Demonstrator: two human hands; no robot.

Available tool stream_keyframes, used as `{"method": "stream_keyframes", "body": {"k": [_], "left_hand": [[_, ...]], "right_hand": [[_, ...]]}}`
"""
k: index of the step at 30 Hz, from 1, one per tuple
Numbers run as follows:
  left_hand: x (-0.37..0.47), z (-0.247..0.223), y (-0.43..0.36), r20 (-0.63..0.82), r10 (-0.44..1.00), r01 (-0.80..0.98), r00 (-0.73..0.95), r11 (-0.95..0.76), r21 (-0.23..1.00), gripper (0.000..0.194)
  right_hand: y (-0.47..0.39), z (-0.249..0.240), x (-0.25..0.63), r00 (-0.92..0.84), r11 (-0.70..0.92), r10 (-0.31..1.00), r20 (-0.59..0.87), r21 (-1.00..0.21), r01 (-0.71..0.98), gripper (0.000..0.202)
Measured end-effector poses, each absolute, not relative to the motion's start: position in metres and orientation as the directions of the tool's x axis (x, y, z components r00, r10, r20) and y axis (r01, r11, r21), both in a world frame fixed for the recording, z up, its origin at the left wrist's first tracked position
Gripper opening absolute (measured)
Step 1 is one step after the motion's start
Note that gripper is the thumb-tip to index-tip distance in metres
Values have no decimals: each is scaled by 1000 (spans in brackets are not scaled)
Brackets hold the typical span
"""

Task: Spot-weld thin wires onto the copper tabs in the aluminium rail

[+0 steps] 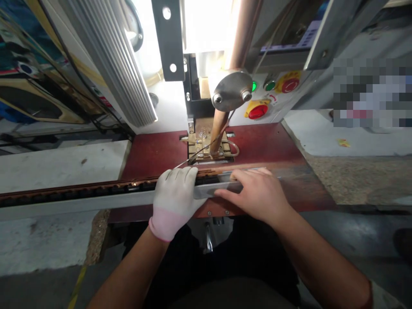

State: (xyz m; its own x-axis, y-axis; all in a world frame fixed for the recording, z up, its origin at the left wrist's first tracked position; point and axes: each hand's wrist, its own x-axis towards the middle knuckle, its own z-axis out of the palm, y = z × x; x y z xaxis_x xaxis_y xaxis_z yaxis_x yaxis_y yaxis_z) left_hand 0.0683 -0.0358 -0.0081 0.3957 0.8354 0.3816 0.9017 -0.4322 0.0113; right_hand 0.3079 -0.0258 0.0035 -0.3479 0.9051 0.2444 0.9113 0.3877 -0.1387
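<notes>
A long grey metal channel [128, 200] lies across the front of the dark red machine table, running off to the left. Copper-coloured and black parts [106, 187] fill its length; their exact kind is unclear. My left hand [177, 193], in a white glove with a pink cuff, is wrapped over the channel near its right part. Bare, my right hand [260, 193] grips the right end between thumb and fingers, fingertips partly hidden behind it. Just behind both hands stands a brass-coloured fixture [209, 150], with a copper rod [219, 128] coming down onto it.
A thin cable hangs beside the rod. On the machine's front are a red rotary switch [258, 111], an emergency stop button [290, 84] and a lit green button [254, 86]. White worktops flank the table, a ribbed metal column [112, 60] rises at left, and a screen [296, 30] stands behind.
</notes>
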Motion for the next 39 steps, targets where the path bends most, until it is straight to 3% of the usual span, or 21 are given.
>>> {"method": "stream_keyframes", "body": {"k": [7,10,12,14,16,24,28,31,35,39], "left_hand": [[68,-8,-30,390,822,889,415,-457,18,59],[68,-5,-27,374,828,885,418,-464,38,63],[68,-3,-26,353,840,889,412,-456,49,63],[69,-1,-25,336,853,894,400,-444,63,60],[70,0,-25,334,860,899,386,-432,74,59],[74,1,-26,386,861,911,331,-398,106,59],[74,-1,-28,399,854,910,335,-403,97,52],[74,-5,-30,436,830,903,348,-421,82,48],[71,-8,-33,454,813,896,364,-438,67,47],[70,-8,-32,439,818,895,373,-442,63,46]], "right_hand": [[-11,12,298,-372,395,918,139,-217,893,55],[0,17,306,-292,376,926,239,-515,771,48],[13,25,308,-197,398,917,348,-752,525,44],[29,36,303,-114,436,900,421,-868,238,44],[46,46,293,-70,470,882,466,-880,68,44],[44,45,298,102,525,839,535,-844,109,22],[33,42,311,-71,429,902,425,-903,36,28],[40,50,300,-100,430,900,425,-902,32,42],[54,58,282,24,515,855,519,-853,87,35],[53,54,284,56,539,840,539,-842,24,29]]}}
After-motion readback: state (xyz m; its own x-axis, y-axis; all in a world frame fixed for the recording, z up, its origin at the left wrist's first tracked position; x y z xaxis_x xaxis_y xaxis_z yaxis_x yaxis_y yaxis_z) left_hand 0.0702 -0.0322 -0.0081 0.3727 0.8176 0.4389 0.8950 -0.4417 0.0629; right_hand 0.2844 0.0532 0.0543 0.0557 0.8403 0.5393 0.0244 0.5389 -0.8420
